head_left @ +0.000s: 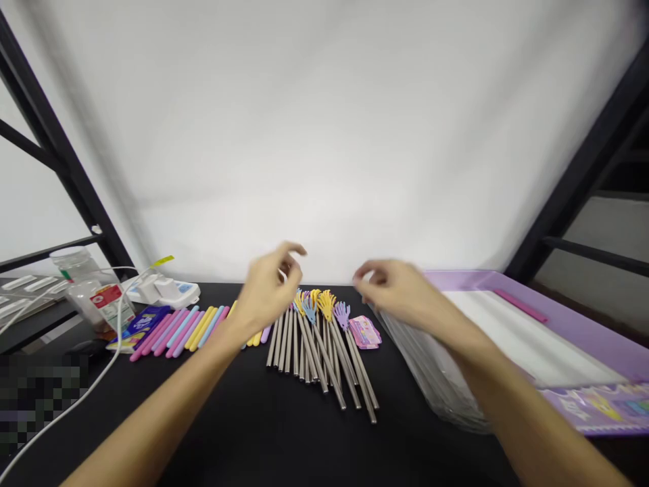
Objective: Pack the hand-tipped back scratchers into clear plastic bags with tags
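My left hand is raised above the left part of a pile of back scratchers, its fingers bent and apart with nothing between them. The scratchers have steel rods and small hand-shaped heads in yellow, blue and purple. Their heads point away from me. My right hand hovers near the far end of a stack of clear plastic sleeves. Its fingers are curled and smeared by motion, so I cannot make out whether anything is between them. Pink printed cards lie between the scratchers and the sleeves.
Coloured handle-like sticks lie in a row at left. Beyond them are a purple packet, a clear jar and a power strip with a white cable. A purple-edged box stands at right, holding a pink stick.
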The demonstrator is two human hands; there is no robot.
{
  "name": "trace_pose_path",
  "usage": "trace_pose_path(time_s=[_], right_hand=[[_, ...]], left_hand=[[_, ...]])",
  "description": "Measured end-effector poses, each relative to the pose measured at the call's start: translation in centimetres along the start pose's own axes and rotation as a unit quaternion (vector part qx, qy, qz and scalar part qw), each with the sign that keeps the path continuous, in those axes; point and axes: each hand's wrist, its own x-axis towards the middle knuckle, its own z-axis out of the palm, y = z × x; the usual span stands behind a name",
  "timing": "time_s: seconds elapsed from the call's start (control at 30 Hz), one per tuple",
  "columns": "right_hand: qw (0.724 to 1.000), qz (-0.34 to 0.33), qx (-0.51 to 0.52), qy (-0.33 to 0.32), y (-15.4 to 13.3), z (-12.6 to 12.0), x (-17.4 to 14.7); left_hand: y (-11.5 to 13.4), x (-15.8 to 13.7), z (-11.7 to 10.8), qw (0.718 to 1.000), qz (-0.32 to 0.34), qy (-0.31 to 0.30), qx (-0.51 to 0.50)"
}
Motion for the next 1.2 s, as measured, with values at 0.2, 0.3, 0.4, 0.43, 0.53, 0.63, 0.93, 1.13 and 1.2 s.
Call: trace_pose_path(time_s=[0.2, 0.3, 0.4, 0.43, 0.53, 0.63, 0.93, 1.13, 1.2], right_hand=[[0.97, 0.089, -0.163, -0.158, 0.8, 4.8, -0.6], [0.956, 0.132, -0.117, -0.236, 0.8, 5.5, -1.6], [0.952, 0.155, -0.102, -0.244, 0.8, 5.8, -2.0], [0.953, 0.157, -0.102, -0.24, 0.9, 6.0, -1.9], [0.959, 0.14, -0.126, -0.213, 1.2, 6.4, -1.7], [0.971, 0.088, -0.16, -0.155, 1.6, 6.7, -1.4], [0.98, 0.065, -0.163, -0.096, 0.4, 8.5, -1.3], [0.974, 0.078, -0.188, -0.104, -0.4, 8.8, -1.3], [0.974, 0.078, -0.181, -0.115, -0.4, 8.9, -1.3]], left_hand=[[-1.6, -3.4, 3.5, 0.987, 0.002, -0.136, 0.083], [-1.5, -4.9, 3.7, 0.974, 0.032, -0.19, 0.117], [-1.1, -5.5, 3.6, 0.967, 0.031, -0.212, 0.139], [-1.1, -5.5, 3.7, 0.966, 0.031, -0.218, 0.137], [-1.3, -5.5, 4.0, 0.966, 0.031, -0.225, 0.123], [-1.8, -5.4, 4.4, 0.97, 0.027, -0.207, 0.127], [-2.2, -4.2, 2.6, 0.971, 0.002, -0.181, 0.159], [-3.9, -3.0, -0.1, 0.949, -0.09, -0.152, 0.263], [-4.3, -2.9, -0.6, 0.947, -0.097, -0.15, 0.269]])
